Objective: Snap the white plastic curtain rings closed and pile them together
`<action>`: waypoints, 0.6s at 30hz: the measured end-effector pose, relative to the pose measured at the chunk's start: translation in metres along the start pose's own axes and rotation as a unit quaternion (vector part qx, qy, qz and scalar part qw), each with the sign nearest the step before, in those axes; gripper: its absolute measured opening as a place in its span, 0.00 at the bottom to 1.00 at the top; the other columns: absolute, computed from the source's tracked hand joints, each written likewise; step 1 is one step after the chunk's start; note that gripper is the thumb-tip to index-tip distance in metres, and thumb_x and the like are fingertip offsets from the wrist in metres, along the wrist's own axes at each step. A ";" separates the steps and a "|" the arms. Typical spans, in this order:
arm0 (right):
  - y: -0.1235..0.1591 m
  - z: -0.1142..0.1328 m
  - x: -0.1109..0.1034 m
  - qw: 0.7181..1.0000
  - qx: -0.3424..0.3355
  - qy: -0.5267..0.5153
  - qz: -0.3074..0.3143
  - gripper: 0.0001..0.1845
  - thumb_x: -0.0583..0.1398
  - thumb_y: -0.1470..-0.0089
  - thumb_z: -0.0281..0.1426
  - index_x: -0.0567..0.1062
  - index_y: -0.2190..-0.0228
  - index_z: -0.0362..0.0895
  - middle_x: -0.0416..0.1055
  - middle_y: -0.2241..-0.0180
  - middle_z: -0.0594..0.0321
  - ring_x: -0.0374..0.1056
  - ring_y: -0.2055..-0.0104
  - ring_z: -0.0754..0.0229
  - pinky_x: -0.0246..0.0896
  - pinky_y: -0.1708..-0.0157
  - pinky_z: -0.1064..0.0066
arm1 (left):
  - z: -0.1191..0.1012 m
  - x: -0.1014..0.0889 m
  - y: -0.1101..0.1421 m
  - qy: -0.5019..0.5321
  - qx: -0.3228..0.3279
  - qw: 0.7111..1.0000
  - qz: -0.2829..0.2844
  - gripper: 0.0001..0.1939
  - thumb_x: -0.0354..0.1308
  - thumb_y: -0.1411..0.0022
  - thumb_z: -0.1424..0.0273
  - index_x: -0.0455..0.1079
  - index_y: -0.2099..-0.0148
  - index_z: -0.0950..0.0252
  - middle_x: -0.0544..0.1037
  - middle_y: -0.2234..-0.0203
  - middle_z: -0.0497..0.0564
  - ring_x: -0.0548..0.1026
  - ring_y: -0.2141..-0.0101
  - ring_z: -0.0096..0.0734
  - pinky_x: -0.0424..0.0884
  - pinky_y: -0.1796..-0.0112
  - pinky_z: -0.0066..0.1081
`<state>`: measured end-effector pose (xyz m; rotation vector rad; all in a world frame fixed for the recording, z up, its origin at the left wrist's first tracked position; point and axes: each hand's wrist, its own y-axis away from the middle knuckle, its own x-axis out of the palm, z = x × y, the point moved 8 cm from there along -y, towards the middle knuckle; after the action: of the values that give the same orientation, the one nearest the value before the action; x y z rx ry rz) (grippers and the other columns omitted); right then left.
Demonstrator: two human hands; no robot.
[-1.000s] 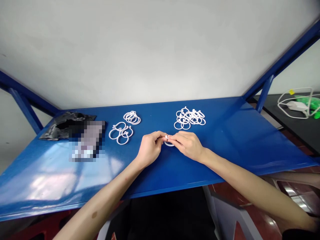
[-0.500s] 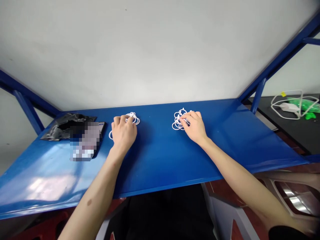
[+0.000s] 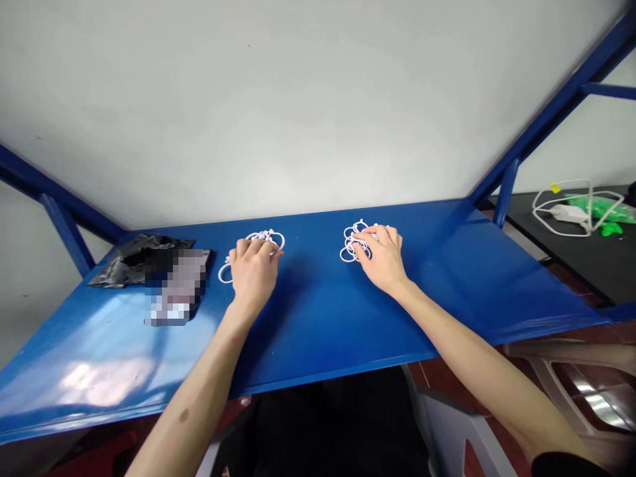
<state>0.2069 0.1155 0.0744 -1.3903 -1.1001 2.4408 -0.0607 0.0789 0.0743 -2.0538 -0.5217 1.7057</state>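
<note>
On the blue table (image 3: 318, 318) lie two loose clusters of thin white rings with small knobs, which look like knotted elastic bands. My left hand (image 3: 254, 271) is over the left white rings (image 3: 275, 237), its fingers curled down onto them and the fingertips partly hidden behind the hand. One ring shows at its left side. To the right, my right hand (image 3: 383, 260) reaches across the other white rings (image 3: 349, 255). Its thumb and index finger are apart and touch the pile, with the other fingers spread over the far side.
A black plastic bag (image 3: 142, 248) and a phone-like object (image 3: 201, 262), partly pixelated, lie left of my left hand. Behind the table rises a pale wall (image 3: 298, 119). At right, a dark surface (image 3: 596, 265) holds a white cable (image 3: 561, 232) and green plastic (image 3: 609, 211).
My left thumb has moved right, and more of the left rings shows beyond and beside the hand. The right thumb and index finger have parted slightly over their rings. The view has shifted slightly.
</note>
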 end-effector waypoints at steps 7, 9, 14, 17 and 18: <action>0.011 0.043 0.008 0.979 -0.073 -0.160 0.105 0.11 0.58 0.33 0.36 0.79 0.55 0.48 0.78 0.60 0.58 0.70 0.55 0.52 0.65 0.50 0.56 | -0.080 0.011 0.026 0.175 0.209 0.959 0.079 0.13 0.52 0.26 0.62 0.75 0.58 0.61 0.80 0.66 0.51 0.73 0.64 0.35 0.67 0.60 0.35; 0.015 0.050 0.015 0.964 -0.073 -0.199 0.163 0.11 0.57 0.32 0.35 0.78 0.55 0.48 0.79 0.62 0.60 0.73 0.58 0.54 0.66 0.51 0.57 | -0.093 0.015 0.036 0.203 0.252 0.941 0.100 0.13 0.52 0.26 0.61 0.75 0.59 0.61 0.80 0.67 0.51 0.73 0.65 0.33 0.67 0.61 0.34; 0.021 0.053 0.021 0.954 -0.051 -0.217 0.202 0.08 0.59 0.34 0.33 0.78 0.56 0.47 0.81 0.63 0.61 0.75 0.60 0.55 0.68 0.52 0.59 | -0.097 0.017 0.042 0.221 0.268 0.931 0.107 0.13 0.54 0.27 0.62 0.74 0.61 0.62 0.80 0.67 0.51 0.74 0.66 0.33 0.69 0.63 0.32; 0.020 0.050 0.018 0.959 -0.045 -0.219 0.172 0.08 0.59 0.35 0.31 0.77 0.55 0.48 0.80 0.64 0.62 0.76 0.60 0.56 0.68 0.53 0.60 | -0.095 0.010 0.038 0.239 0.252 0.933 0.096 0.12 0.53 0.27 0.64 0.75 0.60 0.62 0.81 0.66 0.51 0.76 0.65 0.32 0.71 0.60 0.32; 0.019 0.048 0.017 0.961 -0.040 -0.219 0.162 0.09 0.59 0.35 0.31 0.77 0.54 0.48 0.80 0.64 0.63 0.76 0.61 0.57 0.69 0.53 0.61 | -0.095 0.008 0.037 0.248 0.246 0.933 0.091 0.12 0.53 0.27 0.64 0.75 0.60 0.62 0.81 0.65 0.51 0.76 0.64 0.31 0.71 0.59 0.32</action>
<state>0.1640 0.0834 0.0650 -1.1545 -1.1358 3.0814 0.0346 0.0441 0.0632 -2.0709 0.2438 1.1662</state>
